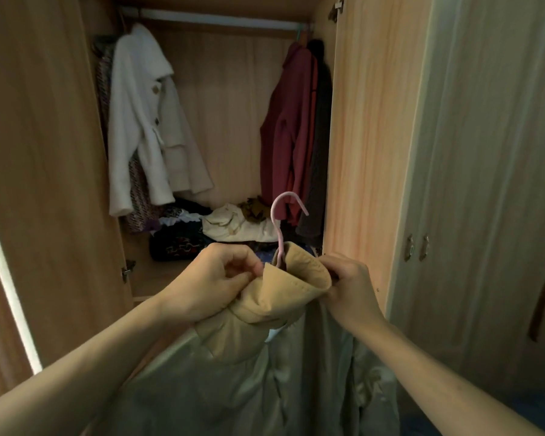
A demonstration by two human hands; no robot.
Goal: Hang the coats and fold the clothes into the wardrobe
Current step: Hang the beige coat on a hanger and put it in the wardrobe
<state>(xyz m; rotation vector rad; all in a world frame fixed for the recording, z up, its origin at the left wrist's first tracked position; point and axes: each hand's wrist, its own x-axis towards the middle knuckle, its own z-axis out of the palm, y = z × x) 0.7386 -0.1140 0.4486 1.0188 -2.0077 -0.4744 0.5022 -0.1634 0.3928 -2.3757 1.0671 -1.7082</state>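
Two grips, left hand, right hand, on coat collar; hanger shoulders hidden.

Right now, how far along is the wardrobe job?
Done: a white coat and a red coat hang from the rail. In hand: the left hand and right hand hold the collar of a beige coat on a pink hanger, not yet on the rail. Left: hanging it, and folding the heap of clothes below.
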